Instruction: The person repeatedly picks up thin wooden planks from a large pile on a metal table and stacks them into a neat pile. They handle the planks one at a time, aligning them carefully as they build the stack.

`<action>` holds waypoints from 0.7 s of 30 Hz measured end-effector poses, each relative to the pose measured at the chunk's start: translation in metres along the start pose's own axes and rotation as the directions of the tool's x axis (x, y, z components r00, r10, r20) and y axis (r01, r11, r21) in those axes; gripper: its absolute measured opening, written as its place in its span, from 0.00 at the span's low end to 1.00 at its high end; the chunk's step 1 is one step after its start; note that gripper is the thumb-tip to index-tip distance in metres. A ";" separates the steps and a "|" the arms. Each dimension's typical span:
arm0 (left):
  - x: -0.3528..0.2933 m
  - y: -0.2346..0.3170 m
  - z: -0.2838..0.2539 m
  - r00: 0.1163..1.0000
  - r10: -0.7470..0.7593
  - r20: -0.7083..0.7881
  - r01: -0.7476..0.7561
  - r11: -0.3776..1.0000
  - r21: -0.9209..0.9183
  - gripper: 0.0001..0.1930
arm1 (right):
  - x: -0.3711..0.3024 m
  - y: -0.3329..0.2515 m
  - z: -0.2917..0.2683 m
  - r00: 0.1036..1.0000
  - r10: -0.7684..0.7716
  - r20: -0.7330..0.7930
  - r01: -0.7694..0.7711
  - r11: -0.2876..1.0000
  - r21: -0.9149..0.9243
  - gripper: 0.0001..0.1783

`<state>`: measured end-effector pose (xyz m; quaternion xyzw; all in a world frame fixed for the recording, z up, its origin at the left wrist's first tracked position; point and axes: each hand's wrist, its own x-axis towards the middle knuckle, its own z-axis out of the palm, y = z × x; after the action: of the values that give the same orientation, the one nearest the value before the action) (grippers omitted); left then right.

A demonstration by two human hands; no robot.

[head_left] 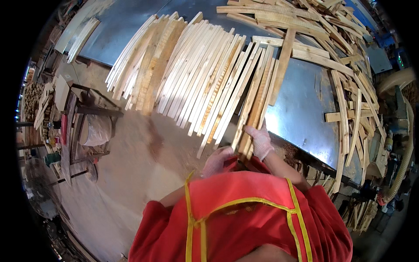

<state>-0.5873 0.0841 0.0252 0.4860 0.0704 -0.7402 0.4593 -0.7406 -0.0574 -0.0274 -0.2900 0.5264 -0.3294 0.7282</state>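
Overhanging the near edge of the worktop (301, 109), a small bundle of slats (255, 114) is held at its lower end by the right hand (261, 142). The thumb is laid across the top and the fingers are wrapped around the outer side, so that the slats are pinched together. The left hand (218, 159) is brought against the left side of the same end; whether its fingers are closed on the wood cannot be told. Both hands seem to be covered by thin, pale gloves.

To the left of the bundle, a long row of pale slats (200, 72) is laid side by side across the near edge, with browner boards (163, 56) set among them. Farther toward the left end of the worktop, well apart from the row, a short stack of slats (83, 39) is also placed over the near edge. Along the far edge and the right end, a loose heap of slats (290, 17) is strewn at many angles. A red apron (244, 190) trimmed in yellow is worn by the person.
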 end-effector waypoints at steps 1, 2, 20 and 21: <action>-0.002 0.009 -0.005 0.993 0.036 0.117 -0.040 0.999 0.028 0.27 | 0.001 0.003 -0.010 0.999 -0.044 -0.003 0.044 0.999 0.017 0.65; -0.010 0.017 -0.002 0.972 0.068 0.226 -0.080 0.996 0.045 0.26 | 0.002 0.006 -0.015 0.999 -0.041 -0.029 0.040 0.999 -0.022 0.65; 0.030 0.334 0.214 -0.034 0.719 0.694 -0.680 -0.525 0.512 0.33 | 0.051 -0.027 -0.059 0.971 -0.235 0.042 0.238 0.952 -0.190 0.63; 0.041 0.332 0.185 -0.004 0.653 0.758 -0.522 -0.647 0.555 0.35 | 0.061 -0.027 -0.061 0.971 -0.241 0.005 0.234 0.938 -0.254 0.61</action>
<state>-0.4642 -0.2317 0.2032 0.5560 -0.7097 0.0040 0.4326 -0.7894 -0.1259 -0.0585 -0.4374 0.5349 -0.3487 0.6332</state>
